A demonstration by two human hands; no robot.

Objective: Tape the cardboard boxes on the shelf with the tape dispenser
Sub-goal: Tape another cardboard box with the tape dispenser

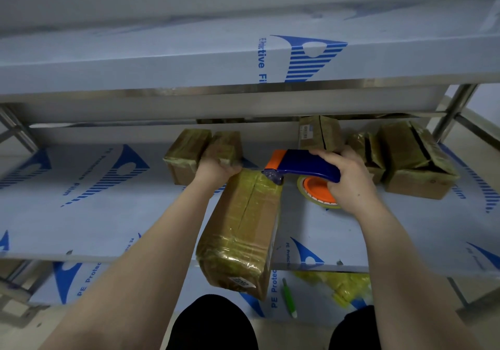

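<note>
Right hand [349, 179] is wrapped tight round the blue handle of the tape dispenser [303, 165], fingers curled over the top. The orange-tipped nose sits right at the far right corner of the long cardboard box [240, 230]. The orange-hubbed tape roll [316, 191] peeks out under the handle, half covered by the palm. Left hand [219, 165] is on the far end of that box, but it is smeared with motion blur. Its fingers melt into the brown behind them, so I cannot tell whether they curl round the box or lie flat on it. The box lies lengthwise on the middle shelf [81, 214], glossy with tape, its near end jutting out past the front edge. A small white label there is too blurred to read. Just behind the left hand sit two small taped boxes [186, 149]. More cartons [416, 160] crowd the right, the back ones cut off by the upper shelf [162, 60]. Down on the lower shelf [67, 282] are a green pen [288, 298] and a crumpled yellow heap of tape scraps [343, 287], partly hidden by the right forearm.
</note>
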